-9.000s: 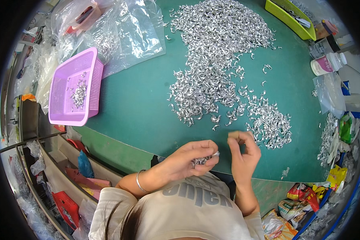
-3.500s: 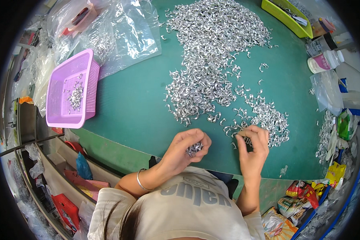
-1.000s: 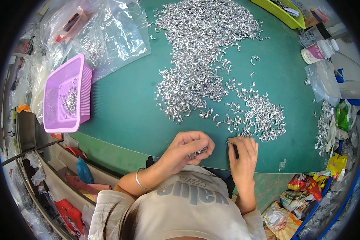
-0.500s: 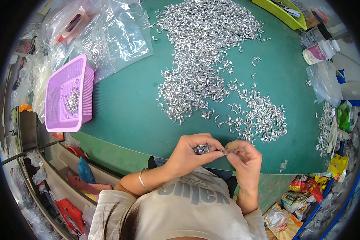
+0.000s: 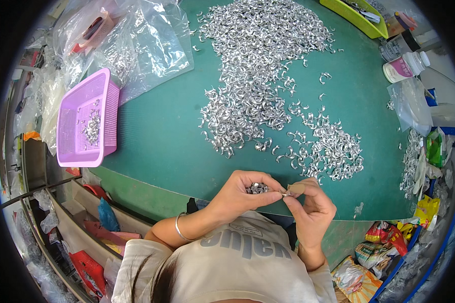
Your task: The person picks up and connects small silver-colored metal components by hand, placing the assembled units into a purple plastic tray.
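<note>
- Head view: left hand cups a cluster of small curved silver metal clips above the green table edge.
- Right hand pinches one clip at the left fingertips.
- Large clip heap lies beyond; pink plastic basket far left.

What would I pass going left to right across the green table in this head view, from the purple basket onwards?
Purple basket → big heap of small silver metal pieces → smaller heap of the same pieces → white bottle with pink label → clear plastic bag at the table's right edge.
</note>
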Tool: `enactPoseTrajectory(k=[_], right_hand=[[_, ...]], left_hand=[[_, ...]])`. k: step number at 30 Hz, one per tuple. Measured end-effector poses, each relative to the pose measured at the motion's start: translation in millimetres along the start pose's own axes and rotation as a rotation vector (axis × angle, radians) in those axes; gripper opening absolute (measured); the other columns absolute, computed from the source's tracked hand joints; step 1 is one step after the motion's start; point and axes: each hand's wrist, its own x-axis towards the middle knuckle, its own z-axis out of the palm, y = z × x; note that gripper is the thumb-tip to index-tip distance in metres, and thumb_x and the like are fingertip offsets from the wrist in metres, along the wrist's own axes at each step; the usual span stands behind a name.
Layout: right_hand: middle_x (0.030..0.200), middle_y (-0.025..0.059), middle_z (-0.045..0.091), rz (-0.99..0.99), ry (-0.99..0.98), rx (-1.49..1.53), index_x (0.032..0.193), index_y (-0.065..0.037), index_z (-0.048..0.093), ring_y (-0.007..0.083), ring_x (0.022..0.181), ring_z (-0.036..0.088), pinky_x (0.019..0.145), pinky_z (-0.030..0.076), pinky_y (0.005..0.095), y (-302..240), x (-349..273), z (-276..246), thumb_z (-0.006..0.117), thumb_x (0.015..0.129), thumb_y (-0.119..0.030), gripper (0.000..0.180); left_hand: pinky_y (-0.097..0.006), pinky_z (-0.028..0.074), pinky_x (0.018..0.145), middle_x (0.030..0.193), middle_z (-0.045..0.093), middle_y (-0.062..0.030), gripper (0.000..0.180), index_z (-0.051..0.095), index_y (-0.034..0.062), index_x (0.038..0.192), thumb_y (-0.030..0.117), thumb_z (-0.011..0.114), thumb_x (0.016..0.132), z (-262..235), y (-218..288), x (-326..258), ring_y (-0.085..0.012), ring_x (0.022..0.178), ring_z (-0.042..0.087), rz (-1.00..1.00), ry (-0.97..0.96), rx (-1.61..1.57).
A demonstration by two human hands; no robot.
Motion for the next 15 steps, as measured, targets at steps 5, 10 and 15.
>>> enactPoseTrajectory(k=[5,10,15], right_hand=[[0.076,0.0087,0.059,-0.031,-0.005,-0.045,0.078,0.004,0.059,0.0168,0.07,0.052,0.062,0.041,0.0261,1.2,1.1,-0.7,0.07,0.06,0.01,0.022],[0.074,0.0081,0.059,-0.055,-0.027,-0.086,0.076,0.003,0.059,0.017,0.068,0.052,0.061,0.04,0.0269,2.6,1.2,-3.5,0.071,0.06,0.008,0.02],[0.073,0.0072,0.06,-0.028,-0.053,-0.118,0.072,0.001,0.059,0.0181,0.066,0.051,0.058,0.04,0.0277,5.6,5.1,-6.8,0.069,0.062,0.005,0.015]], left_hand=[[-0.018,0.028,0.046,0.076,0.058,-0.001,0.007,0.063,-0.0003,0.085,0.005,0.061,0.08,-3.0,-5.3,-1.3,-0.0022,0.057,0.04,-0.074,-0.031,-0.109],[-0.019,0.023,0.042,0.069,0.05,0.0,0.01,0.059,-0.0009,0.088,0.006,0.059,0.081,-5.5,-7.2,-2.0,-0.0034,0.053,0.033,-0.132,-0.106,-0.205],[-0.018,0.02,0.041,0.067,0.046,-0.0038,0.014,0.054,0.0001,0.086,0.01,0.049,0.079,-15.3,-12.4,5.2,-0.0042,0.051,0.033,-0.284,-0.344,-0.663]])
